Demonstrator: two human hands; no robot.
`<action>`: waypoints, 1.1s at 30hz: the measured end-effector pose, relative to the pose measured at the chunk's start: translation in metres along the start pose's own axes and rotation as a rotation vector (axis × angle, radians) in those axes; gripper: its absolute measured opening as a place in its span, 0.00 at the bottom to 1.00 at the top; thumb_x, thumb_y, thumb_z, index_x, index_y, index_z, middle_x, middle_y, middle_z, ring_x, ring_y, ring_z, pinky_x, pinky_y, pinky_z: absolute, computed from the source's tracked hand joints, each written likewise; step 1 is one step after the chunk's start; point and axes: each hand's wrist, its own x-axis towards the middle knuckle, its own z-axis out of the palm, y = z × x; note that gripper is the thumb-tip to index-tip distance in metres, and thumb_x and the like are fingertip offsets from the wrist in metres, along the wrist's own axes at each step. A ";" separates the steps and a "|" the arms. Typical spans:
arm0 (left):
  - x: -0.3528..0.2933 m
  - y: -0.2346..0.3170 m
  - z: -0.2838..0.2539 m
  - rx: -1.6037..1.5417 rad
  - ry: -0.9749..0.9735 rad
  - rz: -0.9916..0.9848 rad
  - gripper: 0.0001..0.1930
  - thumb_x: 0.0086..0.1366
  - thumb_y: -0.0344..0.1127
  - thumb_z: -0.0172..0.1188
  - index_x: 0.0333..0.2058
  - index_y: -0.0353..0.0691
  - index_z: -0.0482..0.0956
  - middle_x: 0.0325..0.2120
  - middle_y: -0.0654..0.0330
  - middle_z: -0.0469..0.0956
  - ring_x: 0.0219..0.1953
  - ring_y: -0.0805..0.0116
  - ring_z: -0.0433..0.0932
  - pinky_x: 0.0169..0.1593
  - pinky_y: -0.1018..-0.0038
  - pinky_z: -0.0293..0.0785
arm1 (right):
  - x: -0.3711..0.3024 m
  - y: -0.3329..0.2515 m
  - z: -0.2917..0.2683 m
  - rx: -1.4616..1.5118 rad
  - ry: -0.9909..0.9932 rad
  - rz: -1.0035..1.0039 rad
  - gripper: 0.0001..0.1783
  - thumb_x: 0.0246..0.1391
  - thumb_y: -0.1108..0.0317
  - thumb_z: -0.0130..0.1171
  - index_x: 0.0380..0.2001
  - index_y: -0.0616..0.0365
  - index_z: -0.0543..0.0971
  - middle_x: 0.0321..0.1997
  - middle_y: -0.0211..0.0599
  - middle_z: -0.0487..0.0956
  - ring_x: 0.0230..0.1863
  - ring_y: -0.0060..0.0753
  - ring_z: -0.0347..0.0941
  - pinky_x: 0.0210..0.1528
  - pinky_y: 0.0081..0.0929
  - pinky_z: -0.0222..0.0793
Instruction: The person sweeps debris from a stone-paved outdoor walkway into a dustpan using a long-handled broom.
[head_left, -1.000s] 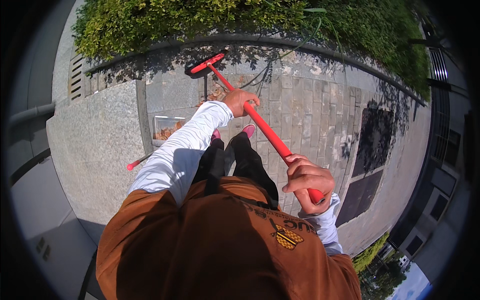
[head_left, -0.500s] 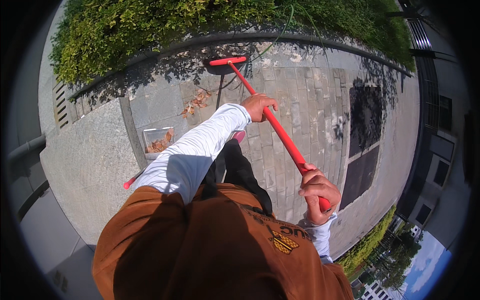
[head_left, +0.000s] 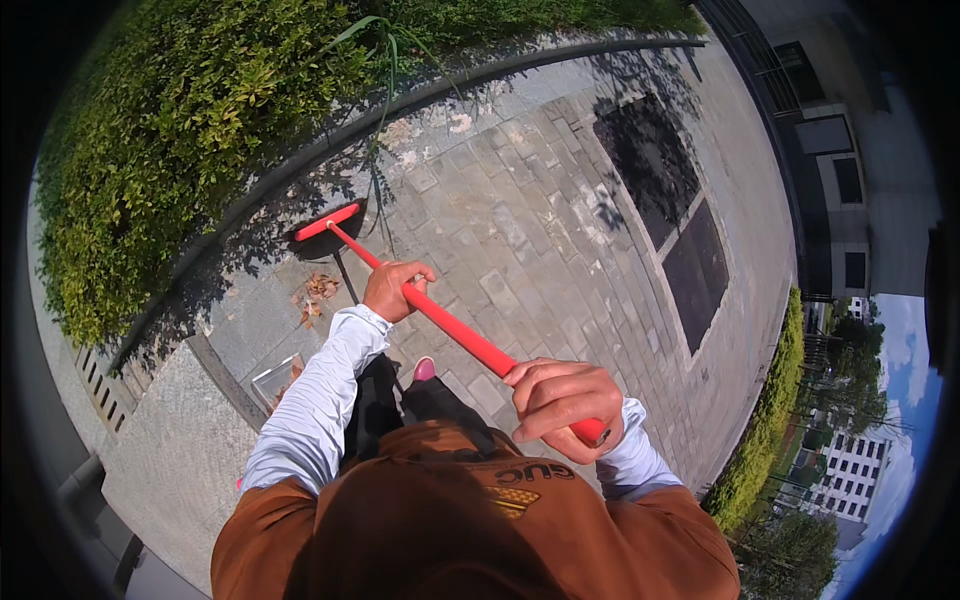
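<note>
A long broom with a red handle runs slantwise across the view, gripped by both my hands. My left hand wraps round the shaft partway down, and my right hand is closed round its upper end. The red broom head rests on shaded paving near the hedge kerb, its bristles dark in the shadow. Just nearer than it lies a small heap of dry brown leaves. A clear-sided dustpan holding more leaves stands by my left forearm, partly hidden behind the sleeve.
A hedge grows behind a stone kerb, with long grass blades hanging over the paving. At left are a raised stone slab and a slotted drain. Two dark panels are set in the ground at right. My shoe shows below.
The view has swung right, so hedge, leaves and dustpan appear lower, further left and tilted. My right hand and the handle's end appear further left. Both hands keep their hold on the broom.
</note>
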 end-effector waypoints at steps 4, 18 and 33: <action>-0.034 -0.029 0.024 0.143 0.186 0.068 0.29 0.42 0.29 0.61 0.48 0.47 0.66 0.37 0.53 0.70 0.41 0.54 0.68 0.49 0.63 0.61 | -0.039 0.051 0.005 -0.334 0.043 0.061 0.09 0.42 0.76 0.53 0.30 0.58 0.76 0.33 0.39 0.72 0.34 0.41 0.69 0.40 0.35 0.66; -0.490 -0.140 0.005 -0.280 1.173 -1.974 0.51 0.38 0.41 0.72 0.58 0.41 0.48 0.39 0.46 0.70 0.18 0.60 0.71 0.17 0.70 0.69 | -0.151 0.144 0.009 1.031 0.017 0.986 0.22 0.51 0.76 0.39 0.52 0.53 0.61 0.47 0.45 0.69 0.35 0.32 0.72 0.37 0.32 0.71; -0.484 -0.219 -0.018 -0.514 0.806 -1.099 0.16 0.59 0.50 0.52 0.31 0.42 0.75 0.19 0.66 0.72 0.16 0.79 0.69 0.18 0.81 0.65 | -0.171 0.250 0.120 0.122 0.103 1.402 0.35 0.49 0.74 0.49 0.60 0.40 0.52 0.14 0.28 0.63 0.08 0.20 0.55 0.08 0.22 0.54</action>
